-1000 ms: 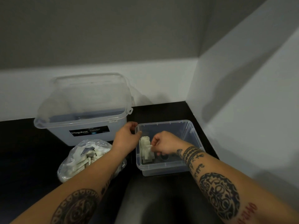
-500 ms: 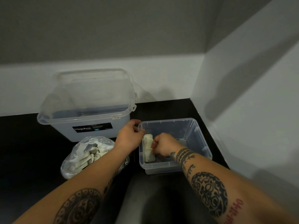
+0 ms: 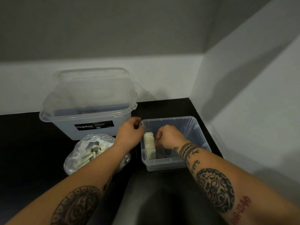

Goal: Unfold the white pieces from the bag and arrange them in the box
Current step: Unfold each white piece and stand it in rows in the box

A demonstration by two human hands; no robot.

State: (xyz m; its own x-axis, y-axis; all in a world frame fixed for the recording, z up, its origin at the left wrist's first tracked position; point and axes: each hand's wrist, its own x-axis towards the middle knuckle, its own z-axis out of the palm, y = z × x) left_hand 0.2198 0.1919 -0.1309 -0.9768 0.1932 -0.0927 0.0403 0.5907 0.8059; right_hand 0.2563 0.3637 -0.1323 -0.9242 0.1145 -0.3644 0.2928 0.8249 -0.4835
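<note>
The white pieces (image 3: 149,145) stand in a row along the left wall of the box (image 3: 168,118), long axis running up-frame. Just right of them, the right hand (image 3: 168,137) seems to pinch one in a curled grip. The left hand (image 3: 129,133) grips the rim.

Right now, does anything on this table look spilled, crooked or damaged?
Nothing stands out. The white pieces stand in a tidy row against the left wall of the small box, and the bag beside it has spilled nothing.
</note>
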